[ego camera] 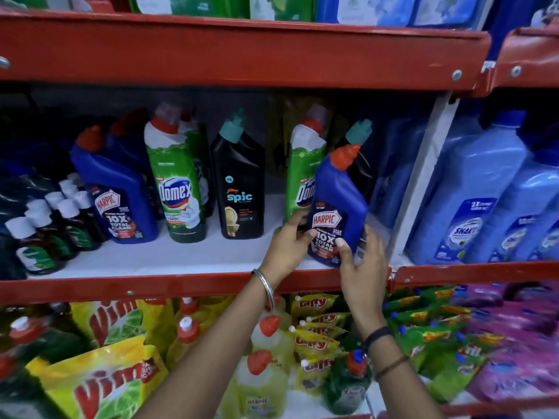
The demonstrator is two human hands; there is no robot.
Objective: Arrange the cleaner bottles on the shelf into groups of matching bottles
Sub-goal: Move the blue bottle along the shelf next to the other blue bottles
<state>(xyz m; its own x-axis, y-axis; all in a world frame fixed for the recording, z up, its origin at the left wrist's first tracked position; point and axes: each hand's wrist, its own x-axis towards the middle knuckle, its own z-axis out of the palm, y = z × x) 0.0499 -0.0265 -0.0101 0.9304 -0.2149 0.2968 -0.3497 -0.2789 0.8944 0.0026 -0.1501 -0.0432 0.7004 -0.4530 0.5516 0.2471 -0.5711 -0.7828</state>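
On the white middle shelf (181, 258) stand, from the left, a blue Harpic bottle (118, 189), a green Domex bottle (178, 182) and a black Spic bottle (240, 186). Further right, a second green Domex bottle (302, 170) and another black bottle (361, 164) stand behind a second blue Harpic bottle (338, 204). That Harpic bottle is tilted at the shelf's front right. My right hand (361, 264) grips its lower right side. My left hand (287, 246) touches its lower left edge, in front of the second Domex.
Small dark bottles with white caps (51, 225) crowd the shelf's left end. A white upright (423, 176) separates large light-blue bottles (472, 201) on the right. The red shelf lip (181, 285) runs below. Yellow pouches and bottles (266, 352) fill the lower shelf.
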